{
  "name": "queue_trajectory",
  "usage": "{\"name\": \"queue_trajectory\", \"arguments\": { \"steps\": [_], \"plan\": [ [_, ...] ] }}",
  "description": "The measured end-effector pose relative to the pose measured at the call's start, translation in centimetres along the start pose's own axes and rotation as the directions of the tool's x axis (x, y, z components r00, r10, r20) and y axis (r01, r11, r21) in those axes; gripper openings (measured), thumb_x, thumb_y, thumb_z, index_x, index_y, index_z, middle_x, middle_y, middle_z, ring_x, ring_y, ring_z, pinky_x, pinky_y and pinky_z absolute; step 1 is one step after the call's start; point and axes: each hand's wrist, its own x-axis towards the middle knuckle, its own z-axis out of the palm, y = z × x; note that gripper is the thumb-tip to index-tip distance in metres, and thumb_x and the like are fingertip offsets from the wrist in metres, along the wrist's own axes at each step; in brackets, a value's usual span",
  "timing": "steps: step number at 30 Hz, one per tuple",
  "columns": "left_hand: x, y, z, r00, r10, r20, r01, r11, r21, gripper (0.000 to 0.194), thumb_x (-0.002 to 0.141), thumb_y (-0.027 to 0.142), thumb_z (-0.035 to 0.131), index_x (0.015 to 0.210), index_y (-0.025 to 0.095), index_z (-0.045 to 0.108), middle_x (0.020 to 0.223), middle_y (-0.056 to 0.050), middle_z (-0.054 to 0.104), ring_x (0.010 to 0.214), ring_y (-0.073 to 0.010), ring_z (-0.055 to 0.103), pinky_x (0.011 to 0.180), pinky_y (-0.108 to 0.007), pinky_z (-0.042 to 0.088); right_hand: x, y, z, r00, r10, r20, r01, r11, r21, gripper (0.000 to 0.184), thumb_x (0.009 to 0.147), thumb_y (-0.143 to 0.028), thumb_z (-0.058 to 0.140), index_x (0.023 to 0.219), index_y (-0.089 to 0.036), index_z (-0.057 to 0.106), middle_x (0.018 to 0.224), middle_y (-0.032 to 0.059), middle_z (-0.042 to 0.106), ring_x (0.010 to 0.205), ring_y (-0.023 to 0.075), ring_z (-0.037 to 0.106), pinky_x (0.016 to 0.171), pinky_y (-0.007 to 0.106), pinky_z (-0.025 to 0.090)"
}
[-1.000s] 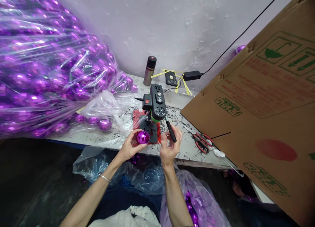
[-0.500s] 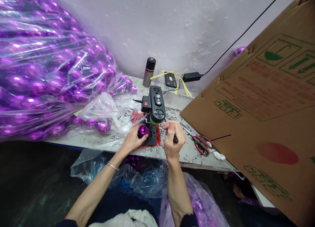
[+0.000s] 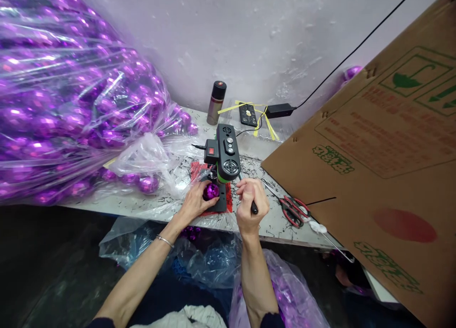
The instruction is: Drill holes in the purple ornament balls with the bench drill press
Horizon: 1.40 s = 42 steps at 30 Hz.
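Between the thumb and fingers of my left hand (image 3: 195, 202) is a shiny purple bauble (image 3: 211, 191). The bauble is at the base plate of a small black bench machine (image 3: 228, 150) with a red switch and round vents. My right hand (image 3: 252, 203) is wrapped round a lever handle (image 3: 254, 208) with a black end, just right of the machine's head. Under the machine lies a red sheet (image 3: 229, 201). The machine's head hides the far end of the lever and the spot beneath it.
A big clear bag of purple baubles (image 3: 71, 100) fills the left. Red-handled scissors (image 3: 292, 211) lie at right, beside a large cardboard box (image 3: 377, 176). Behind the machine stand a spray can (image 3: 216, 103) and a black power adapter (image 3: 279, 110). Small dark bits litter the table (image 3: 270, 229).
My left hand has shifted the bauble slightly right and toward me, and it looks a little turned. My right hand keeps its hold on the lever almost unchanged.
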Motion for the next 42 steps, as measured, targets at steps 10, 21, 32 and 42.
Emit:
{"name": "queue_trajectory", "arguments": {
  "steps": [10,21,32,42],
  "plan": [
    [-0.3,-0.3,2.4,0.991,0.057,-0.118,-0.057,0.998,-0.003,0.064,0.086,0.048,0.078,0.14,0.022,0.057,0.128,-0.013,0.066,0.121,-0.0324,0.064,0.102,-0.049,0.052,0.0,0.0,-0.4,0.999,-0.027,0.033,0.028,0.999,-0.023,0.029,0.1,-0.013,0.043,0.075,-0.021,0.055,0.074,0.0011,0.062,0.072,0.0146,0.062,0.065,0.031,0.046],
    [-0.7,-0.1,1.9,0.997,0.024,-0.077,-0.029,0.997,-0.065,0.059,0.085,0.047,0.079,0.135,0.021,0.059,0.128,-0.013,0.07,0.121,-0.0335,0.065,0.104,-0.052,0.051,-5.0,3.5,0.9,0.994,-0.111,-0.018,0.11,0.993,-0.029,0.029,0.1,-0.018,0.038,0.077,-0.022,0.056,0.081,0.0019,0.063,0.072,0.0148,0.063,0.065,0.031,0.05],
    [-0.7,-0.1,1.9,0.997,0.038,-0.074,-0.044,0.996,-0.078,0.058,0.088,0.047,0.076,0.135,0.019,0.06,0.128,-0.015,0.07,0.121,-0.0335,0.065,0.105,-0.051,0.051,-6.5,4.8,1.8,0.992,-0.088,-0.085,0.088,0.996,-0.007,0.03,0.102,-0.022,0.037,0.076,-0.023,0.052,0.079,0.0013,0.059,0.071,0.0147,0.06,0.064,0.032,0.049],
    [-0.3,-0.4,2.3,0.997,0.032,-0.076,-0.038,0.996,-0.076,0.058,0.084,0.042,0.08,0.134,0.019,0.06,0.128,-0.015,0.07,0.122,-0.0329,0.065,0.105,-0.051,0.049,-6.9,5.4,1.9,0.995,-0.063,-0.076,0.066,0.997,0.035,0.028,0.101,-0.023,0.037,0.077,-0.022,0.052,0.083,0.0021,0.059,0.07,0.0148,0.06,0.063,0.031,0.05]
  ]
}}
